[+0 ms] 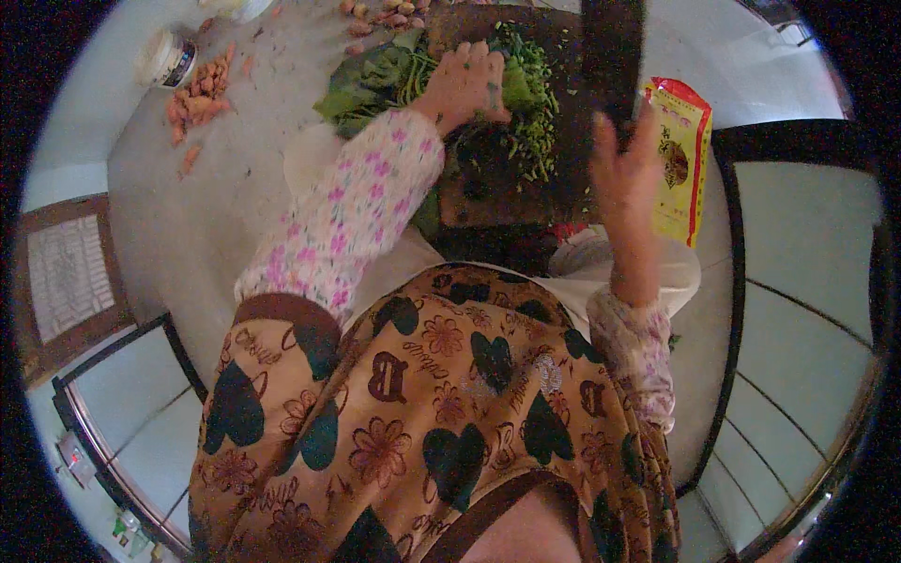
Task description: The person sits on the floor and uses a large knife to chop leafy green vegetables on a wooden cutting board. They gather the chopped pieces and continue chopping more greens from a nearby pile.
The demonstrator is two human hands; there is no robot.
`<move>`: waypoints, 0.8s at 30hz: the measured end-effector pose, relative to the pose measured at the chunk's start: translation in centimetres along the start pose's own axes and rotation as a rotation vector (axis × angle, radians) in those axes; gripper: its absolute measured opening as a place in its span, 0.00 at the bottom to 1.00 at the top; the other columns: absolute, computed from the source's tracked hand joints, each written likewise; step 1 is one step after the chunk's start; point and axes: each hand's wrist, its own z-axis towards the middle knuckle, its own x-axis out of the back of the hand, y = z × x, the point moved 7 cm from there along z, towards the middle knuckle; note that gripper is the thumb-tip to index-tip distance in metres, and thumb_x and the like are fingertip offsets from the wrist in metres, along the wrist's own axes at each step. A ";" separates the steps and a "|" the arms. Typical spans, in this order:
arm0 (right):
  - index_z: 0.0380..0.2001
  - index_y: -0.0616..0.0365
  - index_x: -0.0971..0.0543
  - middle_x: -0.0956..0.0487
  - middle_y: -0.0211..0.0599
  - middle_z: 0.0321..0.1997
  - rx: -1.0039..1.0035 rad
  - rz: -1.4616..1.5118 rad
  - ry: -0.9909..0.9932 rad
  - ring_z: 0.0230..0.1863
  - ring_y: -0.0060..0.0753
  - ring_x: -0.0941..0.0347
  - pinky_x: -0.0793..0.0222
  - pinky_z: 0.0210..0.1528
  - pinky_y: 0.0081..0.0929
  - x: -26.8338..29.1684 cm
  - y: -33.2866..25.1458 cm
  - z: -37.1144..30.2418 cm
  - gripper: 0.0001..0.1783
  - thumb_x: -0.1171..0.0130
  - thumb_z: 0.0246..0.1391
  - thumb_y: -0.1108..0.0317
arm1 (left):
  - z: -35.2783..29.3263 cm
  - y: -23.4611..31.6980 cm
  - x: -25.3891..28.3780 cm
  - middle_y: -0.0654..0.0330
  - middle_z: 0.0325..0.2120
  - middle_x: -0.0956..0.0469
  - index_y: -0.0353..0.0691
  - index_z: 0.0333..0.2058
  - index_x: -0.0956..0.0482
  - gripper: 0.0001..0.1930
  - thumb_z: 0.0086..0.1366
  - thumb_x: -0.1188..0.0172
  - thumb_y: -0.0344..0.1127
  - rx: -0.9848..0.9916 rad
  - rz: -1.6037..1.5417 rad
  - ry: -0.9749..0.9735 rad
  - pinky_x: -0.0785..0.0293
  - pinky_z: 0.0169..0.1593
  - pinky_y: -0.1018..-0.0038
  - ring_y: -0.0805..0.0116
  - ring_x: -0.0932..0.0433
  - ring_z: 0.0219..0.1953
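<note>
My left hand [469,84] presses with bent fingers on a bunch of leafy greens [375,84] lying across a dark wooden chopping board [474,208]. Finely cut greens [533,122] are heaped just right of those fingers. My right hand [631,174], somewhat blurred, grips a cleaver [612,56]. Its broad dark blade stands above the board's right side and points away from me; the handle is mostly hidden in the hand. Whether the blade touches the board, I cannot tell.
A yellow and red printed bag [680,159] lies right of the board. At the far left, orange root pieces [200,98] are scattered on the floor near a white tub [165,58]. Several reddish tubers [385,14] lie beyond the board. Dark-framed door panels [807,244] stand at the right.
</note>
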 end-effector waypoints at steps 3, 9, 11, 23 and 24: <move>0.45 0.59 0.36 0.24 0.59 0.29 0.013 -0.079 -0.182 0.32 0.64 0.27 0.32 0.32 0.51 -5.1 4.2 0.0 0.19 0.47 0.55 0.61 | -2.0 1.2 -0.1 0.56 0.37 0.32 0.42 0.44 0.32 0.16 0.55 0.46 0.35 0.013 0.228 -0.011 0.36 0.45 0.72 0.61 0.32 0.41; 0.46 0.60 0.36 0.23 0.57 0.30 -0.036 0.066 -0.072 0.32 0.62 0.26 0.30 0.32 0.49 -1.3 -0.1 1.2 0.20 0.46 0.55 0.61 | -1.7 1.7 1.1 0.58 0.40 0.30 0.42 0.45 0.30 0.15 0.58 0.50 0.35 -0.042 0.068 0.136 0.36 0.47 0.71 0.63 0.31 0.43; 0.45 0.60 0.35 0.23 0.57 0.31 -0.073 0.068 -0.085 0.33 0.63 0.27 0.31 0.33 0.49 -3.2 0.8 0.7 0.19 0.46 0.54 0.60 | -1.8 1.8 1.7 0.58 0.42 0.30 0.42 0.47 0.30 0.17 0.57 0.48 0.36 -0.041 0.042 0.183 0.36 0.48 0.70 0.63 0.32 0.46; 0.44 0.58 0.33 0.23 0.57 0.32 -0.222 -0.343 -0.083 0.35 0.60 0.27 0.32 0.33 0.46 1.8 7.6 -3.5 0.17 0.48 0.56 0.61 | -1.9 1.2 -0.3 0.60 0.44 0.32 0.47 0.53 0.35 0.26 0.55 0.43 0.40 0.008 -0.046 0.016 0.35 0.47 0.69 0.64 0.33 0.46; 0.44 0.57 0.34 0.23 0.57 0.31 -0.236 -0.396 -0.128 0.33 0.60 0.27 0.32 0.32 0.48 2.1 8.4 -3.9 0.17 0.48 0.55 0.60 | -1.3 1.1 -0.6 0.58 0.48 0.34 0.45 0.54 0.36 0.32 0.50 0.40 0.46 0.065 -0.075 -0.128 0.37 0.51 0.66 0.60 0.34 0.49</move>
